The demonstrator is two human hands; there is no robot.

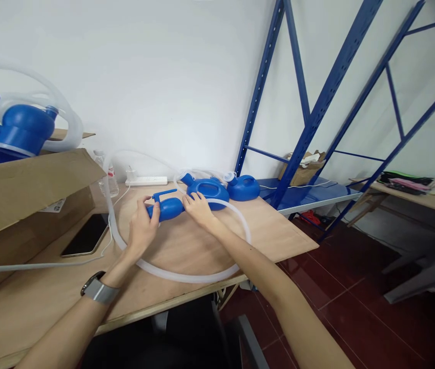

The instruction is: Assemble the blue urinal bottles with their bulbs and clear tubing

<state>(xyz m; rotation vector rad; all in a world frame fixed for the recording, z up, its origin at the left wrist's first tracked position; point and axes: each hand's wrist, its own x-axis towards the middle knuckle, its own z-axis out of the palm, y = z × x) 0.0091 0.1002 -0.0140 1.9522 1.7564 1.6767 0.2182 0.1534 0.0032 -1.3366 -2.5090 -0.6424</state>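
Note:
My left hand (145,225) is wrapped round a blue plastic funnel-shaped urinal head (170,209) with a thin bar on top. At its narrow end, my right hand (198,209) is closed on the end of a translucent hose (198,278); the exact joint is hidden by the fingers. The hose loops under both forearms and runs back toward the wall. Just behind my right hand, a blue urinal bottle (221,193) with a recessed grip rests on the table, and another blue bottle (245,187) stands to its right.
On the wooden table (278,230), a cardboard box (36,189) at left holds more blue bottles and hoses. A phone (86,236), a water bottle (110,177) and a power strip (148,181) lie nearby. Blue shelving (317,107) rises at right.

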